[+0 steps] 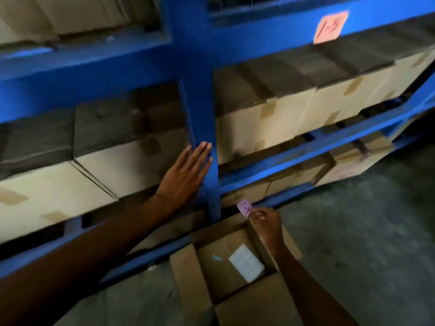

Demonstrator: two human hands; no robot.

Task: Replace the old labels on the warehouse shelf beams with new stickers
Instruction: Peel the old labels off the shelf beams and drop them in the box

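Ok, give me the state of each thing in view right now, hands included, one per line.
left hand: fingers straight, flat against the blue upright
right hand: pinching a small pink sticker over the box
cardboard box on the floor: flaps open, white sheet lying inside
pink label: stuck on the upper beam, handwriting blurred
shelf cartons: closed, taped

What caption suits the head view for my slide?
Left hand flat on the blue upright; right hand pinches a pink sticker above an open box.
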